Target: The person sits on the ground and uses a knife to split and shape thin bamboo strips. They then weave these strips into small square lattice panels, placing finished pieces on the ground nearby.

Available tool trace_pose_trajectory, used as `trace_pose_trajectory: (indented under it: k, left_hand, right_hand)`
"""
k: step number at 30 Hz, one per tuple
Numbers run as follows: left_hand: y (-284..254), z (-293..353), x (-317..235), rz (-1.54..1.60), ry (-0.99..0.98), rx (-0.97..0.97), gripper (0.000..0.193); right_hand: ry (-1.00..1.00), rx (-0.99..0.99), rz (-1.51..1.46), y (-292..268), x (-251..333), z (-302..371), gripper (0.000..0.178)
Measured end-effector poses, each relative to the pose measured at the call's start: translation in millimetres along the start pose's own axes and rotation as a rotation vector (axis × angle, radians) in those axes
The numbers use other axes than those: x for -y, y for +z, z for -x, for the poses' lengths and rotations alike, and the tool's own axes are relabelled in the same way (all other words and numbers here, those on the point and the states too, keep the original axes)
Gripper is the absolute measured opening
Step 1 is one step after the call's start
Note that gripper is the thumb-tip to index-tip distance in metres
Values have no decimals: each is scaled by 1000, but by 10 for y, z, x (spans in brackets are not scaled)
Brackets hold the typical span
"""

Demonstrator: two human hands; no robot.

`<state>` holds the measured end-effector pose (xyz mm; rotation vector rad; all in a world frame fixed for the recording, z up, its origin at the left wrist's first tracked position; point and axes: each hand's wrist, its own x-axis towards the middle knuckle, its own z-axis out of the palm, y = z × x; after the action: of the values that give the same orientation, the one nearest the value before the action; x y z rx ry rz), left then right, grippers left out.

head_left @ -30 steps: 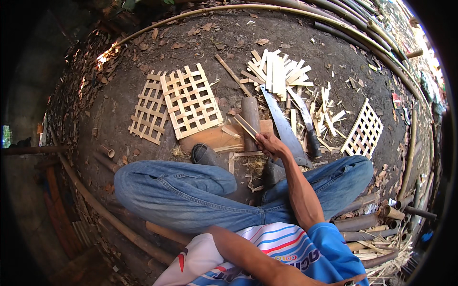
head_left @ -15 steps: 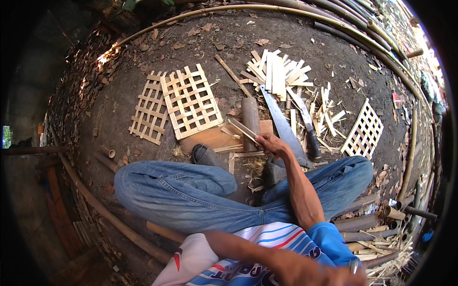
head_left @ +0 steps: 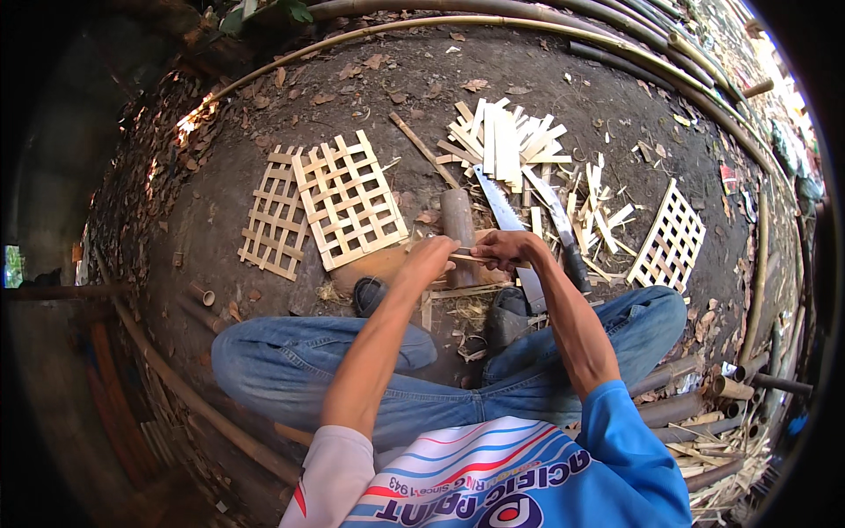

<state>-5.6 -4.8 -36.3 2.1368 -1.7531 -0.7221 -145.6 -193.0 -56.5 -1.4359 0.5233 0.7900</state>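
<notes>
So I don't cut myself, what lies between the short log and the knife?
In the head view, a saw and a pale strip lie between the short log and knife.

I'm on packed dark-brown dirt floor (head_left: pixel 207 242), dry leaves (head_left: pixel 151 198) thick along my left, sparser ahead. Long thin bamboo pole (head_left: pixel 495 19) arcs across the far side (fisheye bend), more poles (head_left: pixel 635 28) bunched beyond it at upper right. Another pole (head_left: pixel 204 407) runs diagonally at my lower left; cut tubes (head_left: pixel 671 412) stacked lower right. Left side is deep shadow: dark horizontal beam (head_left: pixel 62 293), small bright opening (head_left: pixel 13 266) just above it, reddish-brown board (head_left: pixel 110 378) below. Daylight blown out at upper right, sun patch (head_left: pixel 187 126) on the leaves.
</notes>
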Motion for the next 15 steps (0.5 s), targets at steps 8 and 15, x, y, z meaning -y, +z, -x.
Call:
trace_pose_trajectory:
  k: [8,15]
  left_hand:
    - [8,-90,41,57,-33,140,32]
    - [198,-2,53,-8,-85,-4,28]
  right_hand:
    - [51,139,253,-39,232,-203,39]
    - [-2,68,679,29,384,-258,46]
